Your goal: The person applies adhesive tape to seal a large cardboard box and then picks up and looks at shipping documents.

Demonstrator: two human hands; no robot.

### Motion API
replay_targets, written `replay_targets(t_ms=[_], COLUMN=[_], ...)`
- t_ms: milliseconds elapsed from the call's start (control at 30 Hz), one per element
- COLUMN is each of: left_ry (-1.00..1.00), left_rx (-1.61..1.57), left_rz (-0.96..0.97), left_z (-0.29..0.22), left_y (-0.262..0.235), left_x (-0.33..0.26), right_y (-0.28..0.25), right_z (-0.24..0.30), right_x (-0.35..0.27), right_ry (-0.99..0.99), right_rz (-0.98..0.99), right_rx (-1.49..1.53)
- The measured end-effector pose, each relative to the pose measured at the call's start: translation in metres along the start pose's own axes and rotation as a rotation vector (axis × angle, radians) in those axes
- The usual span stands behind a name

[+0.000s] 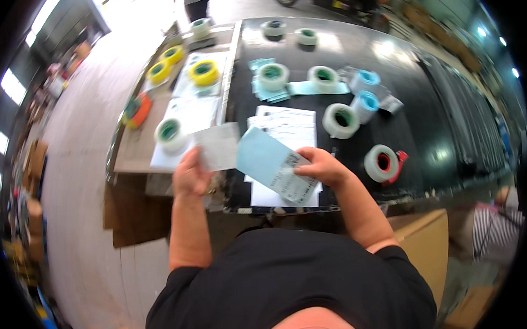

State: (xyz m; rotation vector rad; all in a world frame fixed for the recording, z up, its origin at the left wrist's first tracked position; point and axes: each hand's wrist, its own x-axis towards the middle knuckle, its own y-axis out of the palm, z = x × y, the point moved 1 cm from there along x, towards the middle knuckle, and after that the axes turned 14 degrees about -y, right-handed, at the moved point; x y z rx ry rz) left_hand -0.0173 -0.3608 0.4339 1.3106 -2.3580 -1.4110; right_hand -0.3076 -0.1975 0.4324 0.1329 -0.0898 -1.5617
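My left hand [192, 175] pinches the lower left edge of a pale grey-white square sheet [216, 145]. Between the thumb and fingers of my right hand [324, 166] is a light blue label strip [265, 155], with a white printed part at its right end. The two pieces meet or overlap slightly near the middle; I cannot tell if they are joined. Both are held above printed white papers [288, 122] at the table's front edge. A roll of clear tape [170, 134] sits just beyond my left hand, and another clear tape roll [341, 121] stands beyond my right.
Several yellow tape rolls [204, 73] lie on the table's left part. Blue label rolls [365, 104] and a tape roll by a red dispenser [382, 163] are at the right. Black strips [462, 113] lie far right. A cardboard box [420, 245] stands beside me.
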Motion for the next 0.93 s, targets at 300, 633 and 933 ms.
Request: replay_targets(t_ms=[300, 633, 933], left_ry=[0.119, 0.23, 1.6], left_rx=[0.054, 0.263, 1.561], left_rz=[-0.282, -0.179, 0.559], left_z=[-0.027, -0.013, 0.097], left_y=[-0.014, 0.045, 0.189], left_x=[0.018, 0.07, 0.051], right_y=[-0.05, -0.018, -0.003], right_z=[-0.062, -0.015, 0.041], right_x=[0.053, 0.044, -0.049], right_ry=[-0.018, -0.208, -0.285], right_rz=[-0.499, -0.646, -0.833], right_rx=[-0.326, -1.226, 0.537])
